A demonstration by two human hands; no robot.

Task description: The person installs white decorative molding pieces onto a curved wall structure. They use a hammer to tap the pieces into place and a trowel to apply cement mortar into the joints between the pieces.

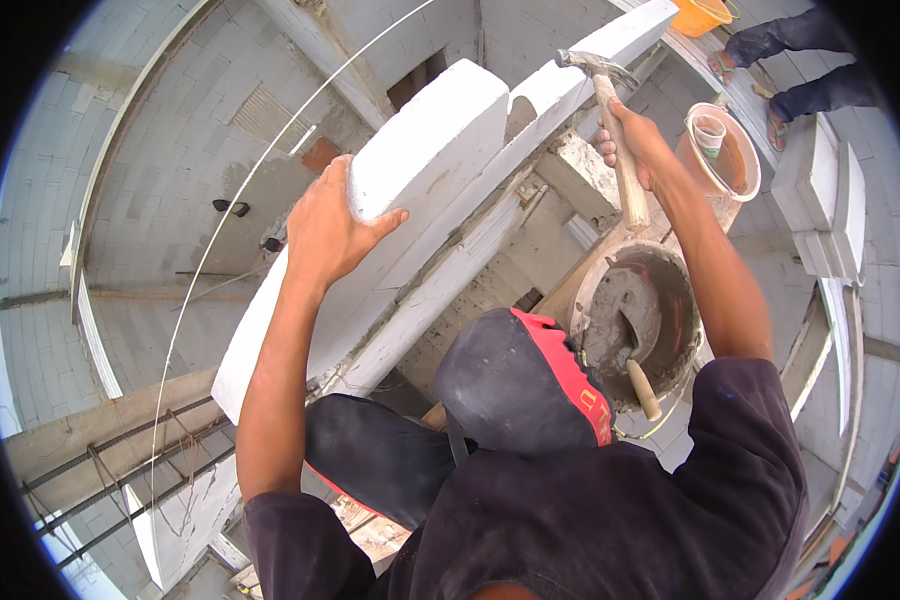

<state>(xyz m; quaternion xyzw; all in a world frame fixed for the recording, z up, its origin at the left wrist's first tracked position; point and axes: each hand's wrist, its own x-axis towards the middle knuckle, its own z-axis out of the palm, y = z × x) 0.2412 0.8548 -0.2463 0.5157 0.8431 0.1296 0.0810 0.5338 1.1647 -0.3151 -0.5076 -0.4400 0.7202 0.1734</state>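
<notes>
Block [435, 140] stands on the white wall [315, 325], its end clasped by the left hand [335, 225], thumb spread from straightened fingers. The right hand [645, 145] curls its fingers round a hammer [625, 170]. Yellow lettering marks the trousers [515, 390]; a cup [708, 135] bears greenish print, too small to read. A bucket [582, 290] holds mortar [620, 285]. Grey masonry [180, 150] lies beyond.

Left of the mortar bucket [678, 285]: white block [445, 150], partly hidden by left hand [332, 228]. Inside: trowel [644, 390], blade indistinct. Beyond: co-worker [820, 92], cropped at view's edge.
</notes>
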